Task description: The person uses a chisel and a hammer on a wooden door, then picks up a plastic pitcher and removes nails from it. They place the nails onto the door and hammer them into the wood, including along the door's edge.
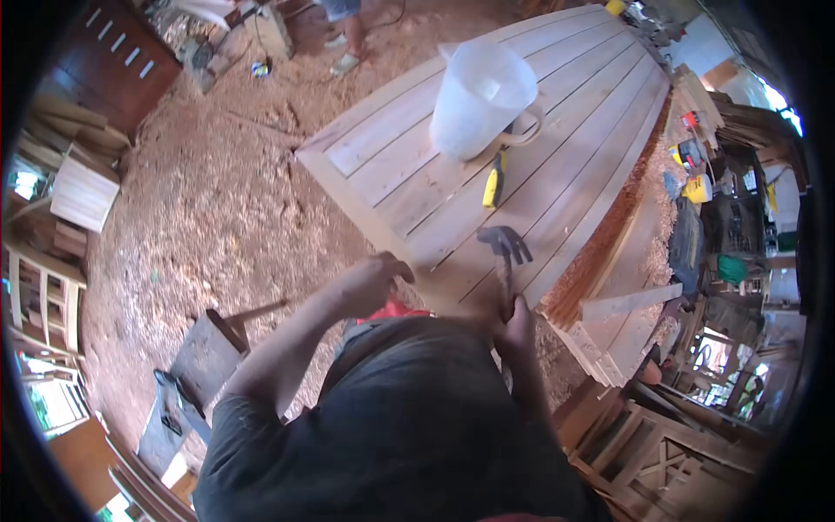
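Note:
My right hand (517,325) is closed around the handle of a claw hammer (503,252), whose dark head points up over the near end of a large wooden plank panel (417,196). My left hand (378,278) hovers beside the panel's near left corner, its fingers loosely bent and apart, with nothing visible in them. On the panel stands a translucent white plastic jug (478,109) with a handle. Next to the jug lies a yellow and black hand tool (495,181), possibly a utility knife or chisel; its kind is not clear.
Wood shavings cover the floor (226,200). A small wooden bench or block (209,357) stands at my left. Along the panel's right side are boards (631,304), shavings and a yellow container (697,189). Another person's leg (352,39) shows at the top.

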`<state>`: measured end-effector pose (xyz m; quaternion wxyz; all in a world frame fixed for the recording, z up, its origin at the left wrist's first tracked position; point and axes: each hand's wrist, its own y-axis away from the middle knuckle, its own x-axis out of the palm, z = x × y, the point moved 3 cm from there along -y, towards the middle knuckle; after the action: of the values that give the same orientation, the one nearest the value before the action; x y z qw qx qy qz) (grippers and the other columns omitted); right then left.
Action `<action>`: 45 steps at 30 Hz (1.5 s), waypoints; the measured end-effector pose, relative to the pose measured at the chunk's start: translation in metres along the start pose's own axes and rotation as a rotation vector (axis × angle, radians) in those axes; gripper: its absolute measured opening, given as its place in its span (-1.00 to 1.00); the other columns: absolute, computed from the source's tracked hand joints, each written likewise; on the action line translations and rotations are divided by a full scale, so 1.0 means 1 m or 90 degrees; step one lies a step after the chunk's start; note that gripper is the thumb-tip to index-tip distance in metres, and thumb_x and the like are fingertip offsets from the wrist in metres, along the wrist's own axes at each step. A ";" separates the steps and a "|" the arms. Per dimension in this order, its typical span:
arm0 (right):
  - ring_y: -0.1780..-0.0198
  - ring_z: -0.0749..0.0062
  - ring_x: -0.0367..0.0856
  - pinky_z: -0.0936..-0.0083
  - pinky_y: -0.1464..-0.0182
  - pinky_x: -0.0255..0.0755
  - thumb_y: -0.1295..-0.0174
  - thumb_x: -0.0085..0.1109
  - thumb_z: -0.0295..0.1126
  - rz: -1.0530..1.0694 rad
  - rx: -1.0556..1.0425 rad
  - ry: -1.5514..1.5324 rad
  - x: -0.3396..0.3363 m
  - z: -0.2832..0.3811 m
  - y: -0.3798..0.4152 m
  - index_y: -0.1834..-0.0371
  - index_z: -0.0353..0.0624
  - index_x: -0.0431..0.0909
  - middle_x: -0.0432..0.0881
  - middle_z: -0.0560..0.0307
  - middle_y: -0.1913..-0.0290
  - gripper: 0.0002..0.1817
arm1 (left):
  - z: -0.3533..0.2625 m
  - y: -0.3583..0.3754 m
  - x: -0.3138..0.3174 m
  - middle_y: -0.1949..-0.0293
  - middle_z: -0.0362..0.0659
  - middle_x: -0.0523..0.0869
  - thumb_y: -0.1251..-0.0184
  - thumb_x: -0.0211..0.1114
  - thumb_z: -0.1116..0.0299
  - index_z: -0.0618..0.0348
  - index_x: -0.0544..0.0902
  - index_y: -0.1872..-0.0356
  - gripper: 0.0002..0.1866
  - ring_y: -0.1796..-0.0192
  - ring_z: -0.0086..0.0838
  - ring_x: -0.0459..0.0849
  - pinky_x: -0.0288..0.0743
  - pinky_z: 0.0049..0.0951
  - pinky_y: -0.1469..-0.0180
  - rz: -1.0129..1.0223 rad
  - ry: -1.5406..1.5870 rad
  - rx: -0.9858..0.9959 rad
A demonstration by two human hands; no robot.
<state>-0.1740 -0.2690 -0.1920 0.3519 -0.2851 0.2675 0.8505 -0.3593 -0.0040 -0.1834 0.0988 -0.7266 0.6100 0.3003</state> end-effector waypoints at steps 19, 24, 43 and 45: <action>0.51 0.52 0.62 0.46 0.43 0.47 -0.46 0.33 -0.24 0.131 0.050 -0.121 -0.025 0.060 -0.013 0.18 -0.31 0.58 0.66 0.09 0.44 -0.70 | 0.018 -0.022 -0.089 0.22 -0.03 0.85 -0.50 0.10 0.51 0.22 0.72 -0.21 -0.63 0.24 -0.39 0.86 0.73 -0.41 0.08 -0.338 0.037 -0.200; 0.48 0.67 0.57 0.56 0.41 0.46 -0.48 0.33 -0.28 0.062 -0.099 -0.353 -0.032 0.135 -0.018 0.09 -0.30 0.63 0.60 0.23 0.51 -0.74 | 0.033 -0.044 -0.091 0.20 -0.05 0.85 -0.51 0.15 0.48 0.18 0.74 -0.18 -0.67 0.21 -0.40 0.84 0.70 -0.41 0.02 -0.413 0.178 -0.161; 0.47 0.33 0.68 0.30 0.36 0.51 -0.43 0.35 -0.23 0.204 -0.089 -0.138 0.014 0.135 -0.054 0.22 -0.35 0.62 0.67 -0.02 0.49 -0.67 | 0.094 -0.080 -0.068 0.11 -0.25 0.86 -0.48 0.34 0.26 -0.09 0.81 0.09 -0.87 -0.04 -0.35 0.74 0.27 -0.21 -0.29 -0.667 -0.043 -0.132; 0.48 0.32 0.67 0.30 0.37 0.50 -0.44 0.34 -0.22 0.193 -0.114 -0.131 0.009 0.139 -0.061 0.22 -0.35 0.62 0.67 -0.02 0.49 -0.67 | 0.092 -0.087 -0.066 0.10 -0.25 0.86 -0.48 0.34 0.26 -0.11 0.82 0.07 -0.86 -0.04 -0.31 0.75 0.28 -0.22 -0.27 -0.650 -0.016 -0.118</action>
<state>-0.1752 -0.1366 -0.1171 0.2182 -0.1835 0.1931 0.9388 -0.3111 0.1185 -0.2394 0.1755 -0.9336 0.1471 0.2755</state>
